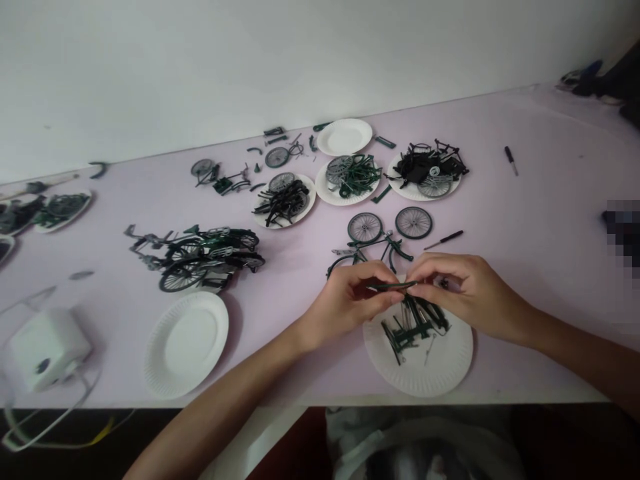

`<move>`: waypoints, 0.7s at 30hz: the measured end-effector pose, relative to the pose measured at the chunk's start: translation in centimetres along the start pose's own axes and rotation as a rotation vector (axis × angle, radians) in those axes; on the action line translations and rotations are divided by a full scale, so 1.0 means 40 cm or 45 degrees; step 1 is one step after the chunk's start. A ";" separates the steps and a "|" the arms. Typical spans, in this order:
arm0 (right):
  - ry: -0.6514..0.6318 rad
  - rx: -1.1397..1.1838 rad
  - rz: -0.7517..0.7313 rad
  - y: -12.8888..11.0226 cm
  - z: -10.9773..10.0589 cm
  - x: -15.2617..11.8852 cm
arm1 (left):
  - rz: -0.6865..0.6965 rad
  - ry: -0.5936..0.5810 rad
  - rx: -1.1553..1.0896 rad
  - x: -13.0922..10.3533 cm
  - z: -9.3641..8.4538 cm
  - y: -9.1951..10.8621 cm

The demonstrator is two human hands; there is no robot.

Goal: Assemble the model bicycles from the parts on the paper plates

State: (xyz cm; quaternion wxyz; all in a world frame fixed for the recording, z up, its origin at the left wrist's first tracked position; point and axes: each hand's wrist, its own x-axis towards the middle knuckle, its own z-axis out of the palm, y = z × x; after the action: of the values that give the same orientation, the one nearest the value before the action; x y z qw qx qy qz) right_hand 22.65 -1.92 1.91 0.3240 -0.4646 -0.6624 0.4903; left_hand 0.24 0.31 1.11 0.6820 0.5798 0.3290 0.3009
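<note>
Between my two hands is a thin, curved dark green part that looks like a model bicycle mudguard point(387, 287). My left hand point(357, 293) pinches its left end, and the fingers of my right hand point(447, 283) close on its right end. Both hands are above a white paper plate point(415, 377), on which several green and black bicycle parts point(415, 323) lie. Just behind my hands rests a green model bicycle frame point(383, 247), partly covered by my left hand. Two loose spoked wheels lie beyond it, a left wheel point(365, 228) and a right wheel point(413, 223).
A screwdriver point(444, 240) lies behind my right hand, another screwdriver point(511, 161) farther right. Assembled model bicycles point(205, 257) stand at left, behind a bare paper plate point(187, 343). Plates of parts point(350, 180) line the back. A white box with cables point(50, 350) sits front left.
</note>
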 end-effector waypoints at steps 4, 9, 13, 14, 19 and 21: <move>0.020 0.025 0.057 -0.003 -0.003 0.000 | 0.019 -0.002 0.049 -0.001 -0.003 0.000; 0.035 0.051 0.066 0.002 -0.007 -0.001 | 0.052 0.082 0.066 -0.002 -0.009 -0.003; 0.057 0.054 0.038 0.007 -0.010 -0.004 | 0.094 0.129 0.082 0.003 -0.012 -0.005; 0.067 0.054 0.041 0.008 -0.011 -0.005 | 0.089 0.139 0.090 0.004 -0.013 -0.004; 0.098 0.080 0.111 0.012 -0.011 -0.004 | 0.019 0.153 0.149 0.004 -0.019 0.004; 0.097 0.116 0.152 0.011 -0.011 -0.002 | 0.027 0.136 0.172 0.003 -0.020 0.007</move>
State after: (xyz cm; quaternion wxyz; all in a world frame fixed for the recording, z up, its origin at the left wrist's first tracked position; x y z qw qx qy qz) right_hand 23.22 -1.80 1.63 0.3398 -0.5062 -0.5980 0.5203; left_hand -0.36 0.91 1.28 0.6197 0.6110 0.3782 0.3158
